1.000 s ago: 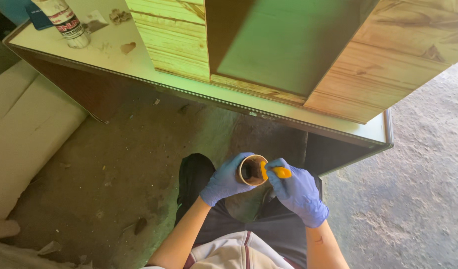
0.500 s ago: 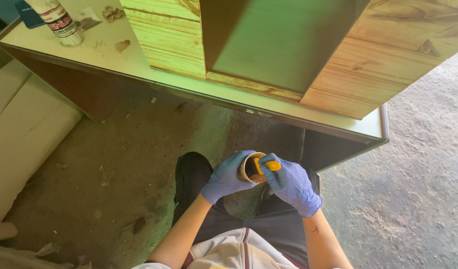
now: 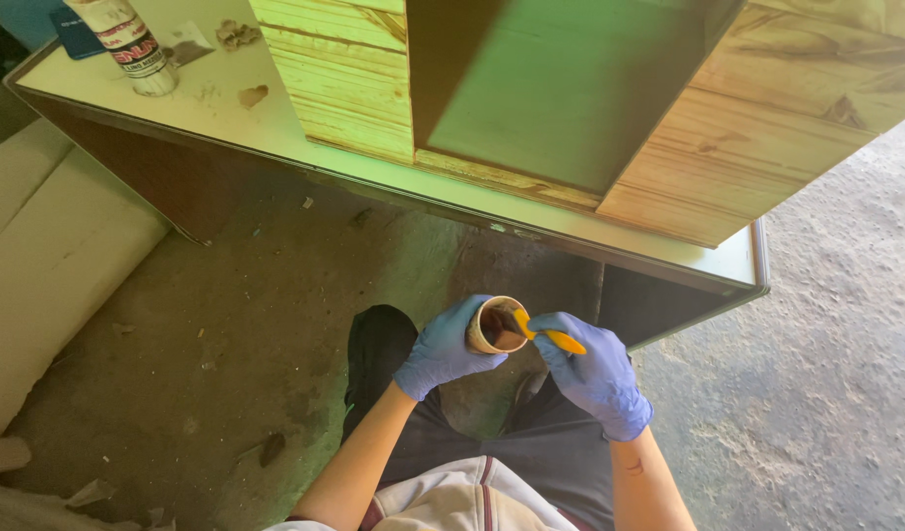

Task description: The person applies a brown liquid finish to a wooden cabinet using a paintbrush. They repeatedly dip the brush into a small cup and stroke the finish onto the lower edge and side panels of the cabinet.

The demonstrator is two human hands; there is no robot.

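The left hand [image 3: 441, 349], in a blue glove, grips a small round cup [image 3: 497, 325] by its side, tilted so its dark brown contents show. The right hand [image 3: 595, 376], also gloved, pinches a yellow-handled tool [image 3: 548, 335] whose tip dips into the cup. Both hands are held low over the person's lap, in front of and below the table [image 3: 275, 123]. On the table stands a wooden box [image 3: 728, 128] with a dark opening, and a can [image 3: 128, 44] stands at the far left corner.
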